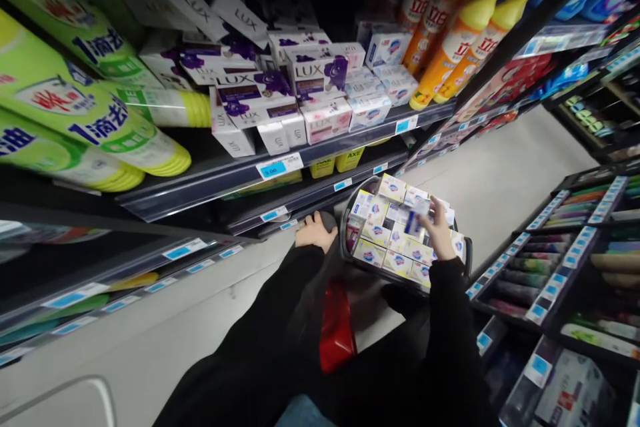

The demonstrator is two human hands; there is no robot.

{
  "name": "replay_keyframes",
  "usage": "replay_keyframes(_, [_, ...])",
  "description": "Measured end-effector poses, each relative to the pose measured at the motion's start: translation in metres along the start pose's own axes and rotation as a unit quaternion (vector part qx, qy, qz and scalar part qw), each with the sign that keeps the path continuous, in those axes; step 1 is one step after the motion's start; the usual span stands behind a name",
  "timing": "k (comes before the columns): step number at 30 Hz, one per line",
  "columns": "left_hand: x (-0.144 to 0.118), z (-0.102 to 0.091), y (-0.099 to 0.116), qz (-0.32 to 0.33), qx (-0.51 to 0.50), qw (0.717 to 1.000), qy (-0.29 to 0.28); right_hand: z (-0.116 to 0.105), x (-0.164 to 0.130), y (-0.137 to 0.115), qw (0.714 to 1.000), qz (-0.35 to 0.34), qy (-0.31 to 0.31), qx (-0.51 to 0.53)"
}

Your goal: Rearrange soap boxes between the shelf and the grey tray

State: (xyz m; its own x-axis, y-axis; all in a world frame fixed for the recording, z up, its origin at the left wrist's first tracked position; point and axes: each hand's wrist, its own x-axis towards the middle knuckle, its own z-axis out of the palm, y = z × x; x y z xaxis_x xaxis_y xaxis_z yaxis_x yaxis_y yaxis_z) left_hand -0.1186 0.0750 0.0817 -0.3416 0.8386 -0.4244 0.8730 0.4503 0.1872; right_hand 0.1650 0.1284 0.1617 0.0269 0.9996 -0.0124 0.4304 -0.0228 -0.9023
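a dark store shelf [210,170] runs well above and to the left of both hands, and a second rack of shelves [545,260] stands to the right of the right hand. on the upper shelf, far up and left of the left hand, lie big green bottles [95,120] on their sides. straight above the hands sit white and purple lux soap boxes [280,97], some stacked and tilted, with a row of white and blue soap boxes [380,90] beside them and orange and yellow bottles [460,33] further right.

between the hands and just under the right one is a dark round basket [350,250], packed with small white and blue soap boxes [385,240] lying flat in layers. below the left hand, against the dark sleeve, a red object [336,327] shows; what it is cannot be told.

the left hand [315,232] is curled narrow at the basket's left rim, beside a dark handle-like part; whether it actually grips it cannot be told. the right hand [440,230] hovers over the basket's right half, fingers partly closed, pinching one small blue and white box [416,220] that is blurred, held just above the packed boxes.
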Motion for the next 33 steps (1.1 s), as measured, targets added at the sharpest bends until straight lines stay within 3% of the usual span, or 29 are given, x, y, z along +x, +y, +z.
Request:
replay_keyframes(3, [-0.001,0.001,0.001,0.002,0.000,1.000,0.002,0.025,0.010,0.037,0.975,-0.050,-0.064,-0.206])
replay_keyframes(7, [-0.003,0.001,0.002,0.003,0.000,1.000,0.006,0.068,0.023,0.055,0.910,-0.135,-0.157,-0.359])
replay_keyframes(12, [-0.004,-0.001,0.002,-0.001,0.002,1.000,0.000,0.097,0.023,0.059,0.849,-0.110,-0.232,-0.462])
replay_keyframes(20, [-0.001,-0.002,0.001,-0.003,-0.002,1.000,-0.009,0.085,0.007,0.077,0.885,-0.046,-0.119,-0.447])
replay_keyframes(26, [-0.001,-0.001,0.002,-0.007,0.003,1.000,-0.012,0.080,0.021,0.086,0.912,0.139,0.082,-0.376])
replay_keyframes(29, [-0.002,-0.003,0.003,-0.008,0.005,1.000,-0.015,0.069,0.028,0.088,0.915,0.163,0.045,-0.367])
replay_keyframes(33, [-0.003,-0.005,0.004,-0.010,0.009,1.000,-0.024,0.052,0.029,0.092,0.907,0.124,-0.047,-0.399])
